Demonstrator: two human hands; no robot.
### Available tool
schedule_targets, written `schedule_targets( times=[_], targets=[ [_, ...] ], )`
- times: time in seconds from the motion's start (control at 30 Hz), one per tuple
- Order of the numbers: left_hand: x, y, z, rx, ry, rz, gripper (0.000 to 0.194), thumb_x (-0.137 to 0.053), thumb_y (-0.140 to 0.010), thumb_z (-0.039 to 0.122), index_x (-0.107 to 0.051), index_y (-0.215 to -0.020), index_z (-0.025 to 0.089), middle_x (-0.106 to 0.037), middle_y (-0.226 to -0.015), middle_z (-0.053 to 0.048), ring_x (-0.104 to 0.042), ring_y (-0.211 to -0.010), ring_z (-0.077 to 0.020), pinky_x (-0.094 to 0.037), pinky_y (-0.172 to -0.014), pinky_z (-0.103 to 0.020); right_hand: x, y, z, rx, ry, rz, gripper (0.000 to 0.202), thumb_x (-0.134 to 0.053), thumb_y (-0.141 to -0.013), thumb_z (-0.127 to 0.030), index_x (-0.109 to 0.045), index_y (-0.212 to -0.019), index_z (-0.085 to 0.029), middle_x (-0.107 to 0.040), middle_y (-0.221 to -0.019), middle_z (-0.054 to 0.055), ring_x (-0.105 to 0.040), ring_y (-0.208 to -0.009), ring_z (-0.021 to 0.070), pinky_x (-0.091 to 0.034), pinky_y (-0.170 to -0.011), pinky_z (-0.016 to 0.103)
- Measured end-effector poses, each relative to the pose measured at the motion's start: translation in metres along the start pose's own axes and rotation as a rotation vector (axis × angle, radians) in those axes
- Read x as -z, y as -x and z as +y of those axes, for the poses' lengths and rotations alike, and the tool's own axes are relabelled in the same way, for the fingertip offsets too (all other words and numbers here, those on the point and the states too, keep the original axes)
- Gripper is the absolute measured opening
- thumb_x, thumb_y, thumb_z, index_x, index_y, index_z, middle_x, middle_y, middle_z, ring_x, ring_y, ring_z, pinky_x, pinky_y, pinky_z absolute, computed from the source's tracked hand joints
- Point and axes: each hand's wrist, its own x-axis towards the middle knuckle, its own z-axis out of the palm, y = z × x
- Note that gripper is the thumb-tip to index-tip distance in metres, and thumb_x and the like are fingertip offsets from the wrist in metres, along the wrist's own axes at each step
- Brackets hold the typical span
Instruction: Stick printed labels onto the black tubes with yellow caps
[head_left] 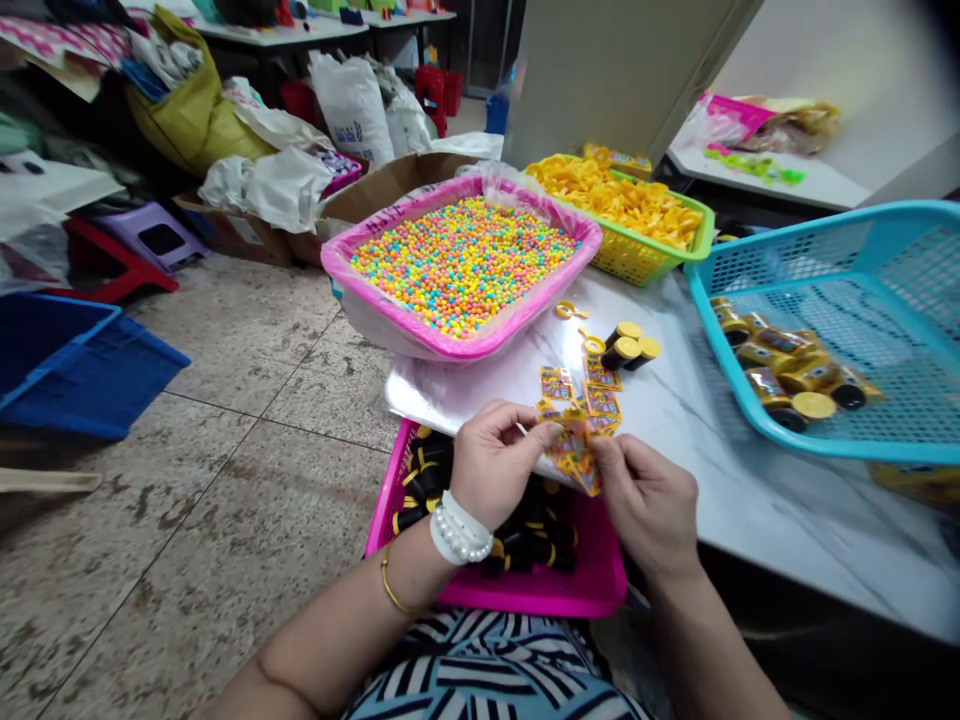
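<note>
Between my left hand (495, 462) and my right hand (651, 505), a small orange printed plastic label (576, 452) is pinched at its two sides, near the table's front edge. Both hands have thumb and fingers pressed together on it. More labels (602, 402) of the same print lie just beyond on the white table (495, 392). Behind those stand several small black tubs with yellow lids (622, 352), beside a yellow plastic ring (566, 310). Under my hands, a magenta basket (600, 590) holds many black and yellow tubs (532, 548), partly hidden by my left hand.
A pink plastic-lined tub (465, 345) of colourful beads stands ahead. Behind it, a green basket (701, 235) holds yellow plastic parts. At right, a blue basket (825, 440) contains labelled tubs (795, 365). A dark blue crate (112, 385) sits on the floor at left.
</note>
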Motion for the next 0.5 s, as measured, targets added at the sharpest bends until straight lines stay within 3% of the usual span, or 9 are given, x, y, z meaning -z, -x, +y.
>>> schedule_targets(
  times=[0.07,0.13,0.2,0.23,0.33,0.4,0.5],
  targets=[
    [0.004,-0.006,0.001,0.021,-0.041,0.029,0.022,-0.073,-0.077,0.035,-0.071,-0.073,0.014,-0.062,-0.070,-0.003,-0.050,-0.062,-0.0115,-0.040,-0.058,-0.024,0.006,-0.012,0.011,0.000,0.218,0.052,0.039,-0.050,-0.096,-0.046,-0.064,-0.074,-0.017,-0.057,-0.068,0.002,-0.048,-0.059,0.0118,-0.035,-0.056,0.026],
    [0.007,-0.006,0.003,0.067,-0.076,0.027,0.024,-0.073,-0.077,0.037,-0.072,-0.072,0.013,-0.063,-0.068,-0.004,-0.051,-0.062,-0.0125,-0.041,-0.058,-0.024,0.012,-0.019,0.014,0.003,0.361,0.139,0.040,-0.052,-0.094,-0.052,-0.068,-0.102,-0.017,-0.064,-0.093,0.008,-0.055,-0.071,0.0161,-0.040,-0.063,0.029],
    [0.008,-0.002,0.005,0.107,-0.098,-0.011,0.025,-0.073,-0.076,0.038,-0.072,-0.072,0.013,-0.064,-0.068,-0.004,-0.053,-0.062,-0.0135,-0.042,-0.059,-0.025,0.014,-0.018,0.006,0.002,0.287,0.164,0.043,-0.053,-0.093,-0.051,-0.063,-0.118,-0.017,-0.062,-0.105,0.011,-0.057,-0.078,0.0173,-0.044,-0.068,0.030],
    [0.008,0.000,0.007,0.118,-0.106,-0.028,0.025,-0.073,-0.076,0.037,-0.073,-0.072,0.013,-0.065,-0.069,-0.005,-0.054,-0.063,-0.0139,-0.043,-0.060,-0.026,0.014,-0.014,-0.001,0.012,0.180,0.113,0.038,-0.053,-0.094,-0.048,-0.063,-0.114,-0.017,-0.062,-0.100,0.009,-0.057,-0.077,0.0163,-0.045,-0.068,0.029],
    [0.004,0.010,0.011,0.140,-0.082,-0.055,0.024,-0.073,-0.076,0.036,-0.071,-0.073,0.013,-0.062,-0.065,-0.003,-0.052,-0.059,-0.0121,-0.042,-0.057,-0.024,0.004,-0.001,-0.023,0.047,-0.140,-0.056,0.027,-0.050,-0.097,-0.035,-0.057,-0.077,-0.018,-0.054,-0.070,0.000,-0.050,-0.062,0.0117,-0.040,-0.058,0.024],
    [0.003,0.017,0.015,0.168,-0.020,-0.043,0.027,-0.071,-0.079,0.040,-0.069,-0.081,0.013,-0.054,-0.058,0.002,-0.043,-0.050,-0.0088,-0.034,-0.048,-0.021,-0.006,0.005,-0.033,0.015,-0.246,-0.020,0.036,-0.049,-0.097,-0.030,-0.045,-0.064,-0.019,-0.043,-0.059,-0.003,-0.042,-0.055,0.0097,-0.034,-0.053,0.024],
    [0.004,0.026,0.022,0.138,0.018,-0.013,0.031,-0.065,-0.086,0.045,-0.066,-0.087,0.014,-0.051,-0.058,0.004,-0.036,-0.045,-0.0064,-0.027,-0.043,-0.020,-0.015,0.008,-0.036,-0.086,-0.326,0.094,0.037,-0.049,-0.098,-0.029,-0.043,-0.062,-0.019,-0.039,-0.057,-0.004,-0.038,-0.053,0.0087,-0.031,-0.052,0.024]
  ],
)
